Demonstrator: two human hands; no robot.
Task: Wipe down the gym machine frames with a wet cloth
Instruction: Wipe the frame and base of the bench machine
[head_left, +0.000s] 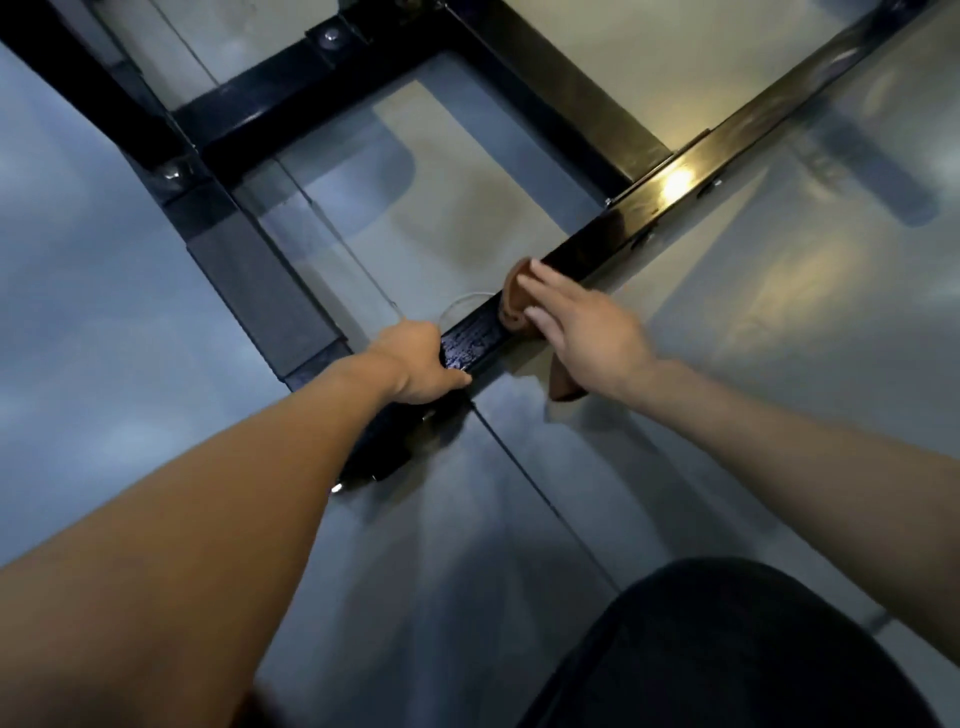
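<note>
A black metal frame bar (670, 192) runs diagonally from the upper right down to the middle. A brown cloth (514, 299) is draped over this bar. My right hand (582, 332) lies flat on the cloth with straight fingers and presses it against the bar. Just below the cloth the bar surface (470, 343) shines wet. My left hand (415, 364) grips the same bar there, fingers curled over its far edge and thumb along the near side.
More black frame members (291, 98) cross at the top and left, joined with bolts. A grey pad (260, 291) sits on the left bar. The glossy grey floor (779, 322) lies all around. My dark-clothed knee (727, 654) fills the bottom right. A thin white cord (457, 304) curls by the bar.
</note>
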